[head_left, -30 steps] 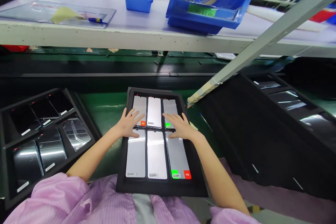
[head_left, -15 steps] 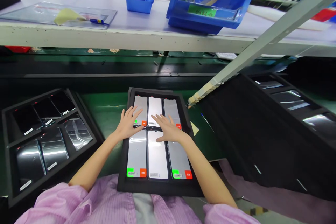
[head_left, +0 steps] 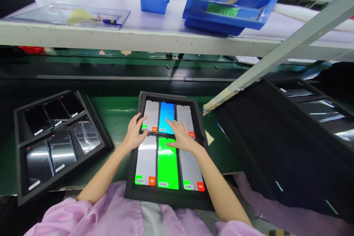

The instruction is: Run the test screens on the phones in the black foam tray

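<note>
In front of me lies a black foam tray (head_left: 166, 197) with two rows of smartphones, their screens lit. The upper middle phone (head_left: 166, 112) shows blue and the lower middle phone (head_left: 168, 166) shows green. White-grey screens with green and red corner patches fill the outer phones, such as the lower left phone (head_left: 146, 158). My left hand (head_left: 135, 132) rests open at the tray's left side, fingers over the upper left phone (head_left: 151, 114). Spread over the middle and right phones is my right hand (head_left: 181, 136), also open. Whether its fingertips touch the glass I cannot tell.
At left, another black tray (head_left: 20, 188) holds several dark-screened phones. Stacked trays (head_left: 249, 129) stand at right, beside a slanted metal post (head_left: 265, 66). A pen (head_left: 222, 131) and yellow paper (head_left: 209, 138) lie nearby. Blue bins (head_left: 155, 0) sit on the white shelf (head_left: 110, 38).
The upper middle screen turned from white to blue, the lower middle one from white to green. My hands shifted slightly, staying open over the phones. The view moved a little left.
</note>
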`<action>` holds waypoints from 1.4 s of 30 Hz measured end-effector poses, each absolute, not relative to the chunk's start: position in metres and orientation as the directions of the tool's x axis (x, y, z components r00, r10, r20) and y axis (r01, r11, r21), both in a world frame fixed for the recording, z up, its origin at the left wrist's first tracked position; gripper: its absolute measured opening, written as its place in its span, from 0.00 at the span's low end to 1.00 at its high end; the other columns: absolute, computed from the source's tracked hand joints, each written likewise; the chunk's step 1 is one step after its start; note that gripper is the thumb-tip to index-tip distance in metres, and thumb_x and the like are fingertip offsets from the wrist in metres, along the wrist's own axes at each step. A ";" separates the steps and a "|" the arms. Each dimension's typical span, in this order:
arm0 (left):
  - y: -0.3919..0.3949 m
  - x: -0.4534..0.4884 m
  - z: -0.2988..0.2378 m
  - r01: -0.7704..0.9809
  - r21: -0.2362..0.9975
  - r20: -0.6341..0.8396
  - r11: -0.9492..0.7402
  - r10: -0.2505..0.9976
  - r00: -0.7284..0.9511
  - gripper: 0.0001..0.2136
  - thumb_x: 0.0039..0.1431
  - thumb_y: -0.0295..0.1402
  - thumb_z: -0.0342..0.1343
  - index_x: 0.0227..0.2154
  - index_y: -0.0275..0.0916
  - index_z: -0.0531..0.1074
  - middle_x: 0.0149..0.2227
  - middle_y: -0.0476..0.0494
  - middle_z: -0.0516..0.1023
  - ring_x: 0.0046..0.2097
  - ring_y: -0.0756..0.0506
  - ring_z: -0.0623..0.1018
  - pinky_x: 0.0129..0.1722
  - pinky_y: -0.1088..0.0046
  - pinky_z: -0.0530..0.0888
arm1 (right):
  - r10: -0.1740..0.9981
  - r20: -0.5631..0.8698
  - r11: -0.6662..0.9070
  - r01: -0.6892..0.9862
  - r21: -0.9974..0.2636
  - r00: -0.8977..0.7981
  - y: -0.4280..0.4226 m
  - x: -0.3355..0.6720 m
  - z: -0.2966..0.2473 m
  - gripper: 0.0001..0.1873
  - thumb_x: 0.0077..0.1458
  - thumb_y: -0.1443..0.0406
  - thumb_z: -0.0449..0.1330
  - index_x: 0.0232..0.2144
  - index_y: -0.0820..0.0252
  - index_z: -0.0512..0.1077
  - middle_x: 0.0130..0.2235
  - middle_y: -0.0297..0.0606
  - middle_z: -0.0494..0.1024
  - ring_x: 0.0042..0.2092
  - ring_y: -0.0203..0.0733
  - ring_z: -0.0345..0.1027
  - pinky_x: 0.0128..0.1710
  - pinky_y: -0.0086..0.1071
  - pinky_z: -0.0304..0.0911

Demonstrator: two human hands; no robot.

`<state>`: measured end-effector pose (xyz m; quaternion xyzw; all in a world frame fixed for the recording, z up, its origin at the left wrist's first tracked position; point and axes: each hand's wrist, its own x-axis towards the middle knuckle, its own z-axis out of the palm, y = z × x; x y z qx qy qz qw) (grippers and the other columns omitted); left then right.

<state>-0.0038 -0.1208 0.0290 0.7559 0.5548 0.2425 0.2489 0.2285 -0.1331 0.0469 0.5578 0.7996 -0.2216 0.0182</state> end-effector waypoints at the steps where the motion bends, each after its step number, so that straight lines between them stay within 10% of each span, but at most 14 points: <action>1: -0.121 -0.004 0.029 0.716 0.649 0.089 -0.257 0.960 0.264 0.22 0.55 0.34 0.45 0.55 0.42 0.57 0.62 0.36 0.51 0.63 0.38 0.53 0.58 0.52 0.57 | 0.885 -0.273 0.282 0.901 -0.331 -0.377 -0.133 0.228 0.048 0.51 0.46 0.57 0.58 0.62 0.46 0.29 0.64 0.39 0.48 0.65 0.50 0.33 0.61 0.52 0.27; 26: -0.128 -0.001 0.035 0.880 0.366 0.155 -0.302 0.953 0.262 0.16 0.58 0.32 0.44 0.46 0.42 0.71 0.57 0.38 0.64 0.59 0.36 0.61 0.57 0.47 0.55 | 0.890 -0.244 0.291 0.892 -0.346 -0.385 -0.137 0.222 0.050 0.45 0.47 0.55 0.57 0.63 0.50 0.40 0.64 0.40 0.51 0.65 0.48 0.35 0.61 0.52 0.24; 35: -0.131 0.001 0.042 0.907 0.231 0.221 -0.352 0.927 0.303 0.11 0.53 0.35 0.50 0.31 0.44 0.78 0.56 0.41 0.67 0.58 0.32 0.62 0.56 0.44 0.55 | 0.911 -0.083 0.375 0.894 -0.246 -0.405 -0.141 0.223 0.049 0.25 0.52 0.53 0.53 0.52 0.52 0.64 0.62 0.44 0.54 0.64 0.52 0.40 0.60 0.55 0.35; 42: -0.131 0.001 0.040 0.909 0.266 0.212 -0.322 0.939 0.271 0.14 0.54 0.34 0.48 0.40 0.42 0.76 0.57 0.36 0.65 0.59 0.32 0.62 0.56 0.45 0.56 | 0.973 0.103 0.216 0.969 -0.120 -0.204 -0.162 0.249 0.047 0.20 0.57 0.55 0.48 0.45 0.58 0.69 0.59 0.49 0.60 0.62 0.52 0.47 0.59 0.56 0.39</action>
